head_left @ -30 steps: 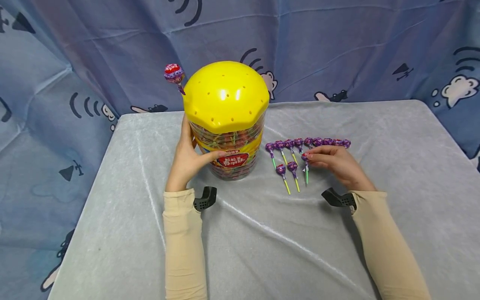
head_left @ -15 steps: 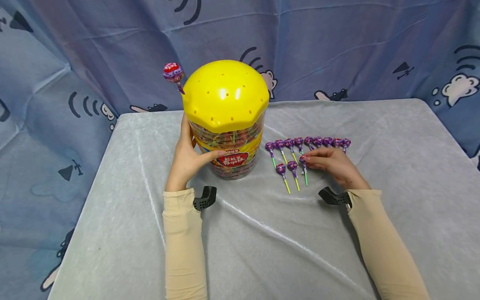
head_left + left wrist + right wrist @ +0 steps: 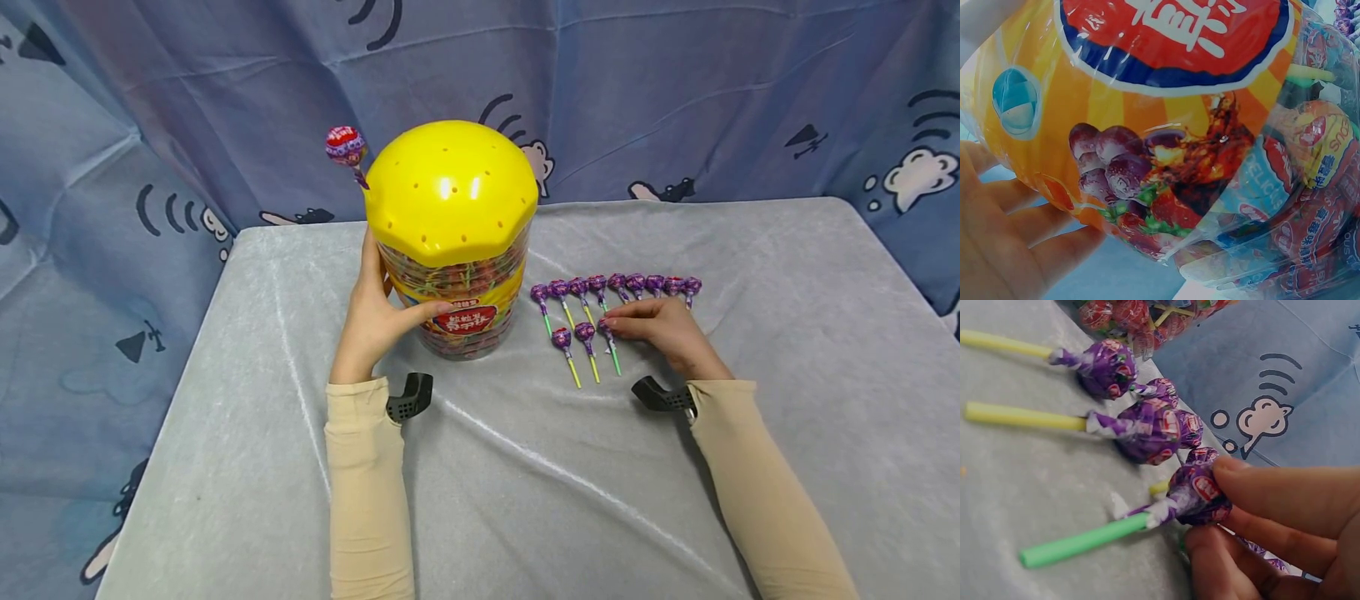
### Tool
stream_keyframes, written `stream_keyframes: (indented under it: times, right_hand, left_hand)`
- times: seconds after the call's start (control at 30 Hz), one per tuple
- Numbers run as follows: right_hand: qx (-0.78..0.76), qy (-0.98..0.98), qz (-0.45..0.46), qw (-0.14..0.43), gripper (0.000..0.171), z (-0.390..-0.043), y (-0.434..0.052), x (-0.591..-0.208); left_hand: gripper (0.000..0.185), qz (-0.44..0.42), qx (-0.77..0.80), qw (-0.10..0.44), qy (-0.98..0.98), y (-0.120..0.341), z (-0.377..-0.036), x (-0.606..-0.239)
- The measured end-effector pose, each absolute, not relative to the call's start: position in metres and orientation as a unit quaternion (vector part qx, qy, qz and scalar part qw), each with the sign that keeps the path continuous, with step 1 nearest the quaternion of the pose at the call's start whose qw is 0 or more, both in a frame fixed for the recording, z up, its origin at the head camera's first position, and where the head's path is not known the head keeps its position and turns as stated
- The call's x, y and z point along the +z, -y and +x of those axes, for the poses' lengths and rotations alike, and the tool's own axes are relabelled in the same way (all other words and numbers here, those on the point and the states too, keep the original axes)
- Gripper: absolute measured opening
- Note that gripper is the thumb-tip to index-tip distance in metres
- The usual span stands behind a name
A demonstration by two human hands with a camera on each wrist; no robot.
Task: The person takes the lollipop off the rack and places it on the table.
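A clear candy jar [image 3: 459,310] with a yellow domed lid [image 3: 450,192] stands mid-table, and one purple lollipop [image 3: 346,146] sticks up from the lid's left edge. My left hand [image 3: 378,304] grips the jar's left side with the thumb across its front; in the left wrist view the palm [image 3: 1004,237] lies against the jar label [image 3: 1166,125]. To the jar's right, several purple lollipops [image 3: 615,285] lie in a row, with two more [image 3: 562,339] below. My right hand [image 3: 617,320] pinches the head of a green-stick lollipop [image 3: 1196,490] lying on the cloth beside two yellow-stick ones [image 3: 1147,431].
A grey velvet cloth [image 3: 525,483] covers the table. A blue cartoon-print curtain [image 3: 675,100] hangs behind and at both sides. Black wrist-camera mounts [image 3: 410,397] sit at both cuffs.
My right hand has drawn slightly left and toward me, and the green-stick lollipop it pinches has tilted a little on the cloth. The left hand and jar have not moved.
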State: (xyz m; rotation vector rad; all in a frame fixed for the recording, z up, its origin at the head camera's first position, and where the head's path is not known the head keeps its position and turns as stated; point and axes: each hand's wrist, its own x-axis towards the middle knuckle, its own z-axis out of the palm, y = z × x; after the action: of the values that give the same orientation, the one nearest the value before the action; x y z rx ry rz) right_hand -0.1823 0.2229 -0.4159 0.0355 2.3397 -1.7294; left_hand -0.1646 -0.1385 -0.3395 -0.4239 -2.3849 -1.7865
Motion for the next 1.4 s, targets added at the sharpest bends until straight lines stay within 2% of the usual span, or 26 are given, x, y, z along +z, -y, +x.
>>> stream_keyframes:
  times: [0.23,0.47,0.7,0.93,1.1,1.4]
  right_hand:
    - [-0.549,-0.829,0.023,0.105,0.038,-0.183,-0.222,-0.415]
    - [-0.537,-0.838,0.017,0.091,0.038,-0.181,-0.223,-0.411]
    - [-0.562,-0.824,0.013,0.067,0.036,-0.179,-0.224,-0.409]
    - [-0.653,-0.756,-0.013,0.037,0.013,-0.175,-0.216,-0.397]
    - [-0.699,-0.713,-0.033,0.038,0.016,-0.168,-0.209,-0.383]
    - [-0.719,-0.693,-0.052,0.014,0.017,-0.163,-0.189,-0.357]
  left_hand:
    - [0.112,-0.139,-0.595,0.062,0.789,0.136,-0.156,-0.327]
    - [0.118,-0.139,-0.591,0.072,0.792,0.142,-0.173,-0.352]
    - [0.116,-0.153,-0.598,0.08,0.782,0.143,-0.174,-0.356]
    - [0.114,-0.15,-0.598,0.079,0.784,0.144,-0.175,-0.355]
    - [0.116,-0.147,-0.602,0.073,0.781,0.142,-0.173,-0.353]
    - [0.111,-0.144,-0.601,0.06,0.784,0.137,-0.159,-0.327]
